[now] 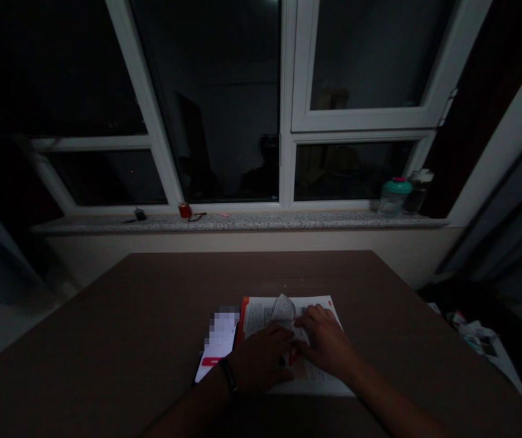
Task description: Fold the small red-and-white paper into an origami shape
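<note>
An open printed book or booklet (254,313) with an orange left edge lies on the table. Over its pages, a folded piece of printed paper (283,307) sticks up in a point. My left hand (263,359), with a dark band on the wrist, bends its fingers onto the lower left of this paper. From the right, my right hand (327,340) presses its thumb and index finger on the paper, its other fingers curled. Both hands hide the paper's lower part. Some red shows between them. A lit phone (221,340) lies beside my left wrist.
The brown table (151,316) reaches toward a stone windowsill (252,221) under dark windows. On the sill stand a small red container (185,210), a small dark object (140,214) and a teal-lidded bottle (395,196). Papers (482,340) lie beyond the table's right edge.
</note>
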The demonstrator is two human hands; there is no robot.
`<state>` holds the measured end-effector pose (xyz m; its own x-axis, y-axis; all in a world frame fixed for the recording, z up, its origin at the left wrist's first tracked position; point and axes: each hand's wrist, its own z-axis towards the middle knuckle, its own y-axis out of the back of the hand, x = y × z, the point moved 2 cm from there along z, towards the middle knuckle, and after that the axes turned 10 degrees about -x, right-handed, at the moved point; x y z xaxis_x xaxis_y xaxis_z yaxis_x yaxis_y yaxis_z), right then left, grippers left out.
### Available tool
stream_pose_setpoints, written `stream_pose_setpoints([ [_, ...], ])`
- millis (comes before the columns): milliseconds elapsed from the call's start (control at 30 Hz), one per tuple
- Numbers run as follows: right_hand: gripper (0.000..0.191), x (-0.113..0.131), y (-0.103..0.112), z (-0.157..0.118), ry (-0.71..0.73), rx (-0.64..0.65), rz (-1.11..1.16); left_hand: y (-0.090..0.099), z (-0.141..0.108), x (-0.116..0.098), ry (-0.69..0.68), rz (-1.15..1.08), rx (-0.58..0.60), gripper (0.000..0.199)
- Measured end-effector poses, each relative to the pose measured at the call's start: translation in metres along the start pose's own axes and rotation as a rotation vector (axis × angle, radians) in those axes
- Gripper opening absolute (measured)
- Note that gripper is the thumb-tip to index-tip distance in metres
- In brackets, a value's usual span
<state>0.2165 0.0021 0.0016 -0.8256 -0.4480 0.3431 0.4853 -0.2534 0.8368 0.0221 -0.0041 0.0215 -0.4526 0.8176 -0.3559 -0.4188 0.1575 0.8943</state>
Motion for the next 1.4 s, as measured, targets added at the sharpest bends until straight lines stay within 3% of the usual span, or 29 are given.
stream_pose_setpoints([
  [433,0.019,-0.015,-0.003,0.012,-0.001,-0.027,-0.084,0.004,0.002,-0.002,0.031,0.015,0.034,0.033],
  [667,0.013,-0.008,-0.003,0.007,0.000,-0.034,-0.078,0.002,0.001,-0.002,0.032,0.006,0.018,0.033],
  [867,0.036,0.006,0.000,-0.003,0.015,-0.004,-0.112,0.001,-0.001,0.001,0.070,-0.015,0.043,0.048],
  [1100,0.048,0.014,0.000,-0.006,0.019,0.029,-0.099,0.004,-0.001,0.000,0.080,-0.046,0.069,0.051],
  [1400,0.025,-0.005,-0.003,0.002,0.030,0.034,-0.050,0.004,0.001,-0.003,0.063,-0.031,0.023,0.050],
])
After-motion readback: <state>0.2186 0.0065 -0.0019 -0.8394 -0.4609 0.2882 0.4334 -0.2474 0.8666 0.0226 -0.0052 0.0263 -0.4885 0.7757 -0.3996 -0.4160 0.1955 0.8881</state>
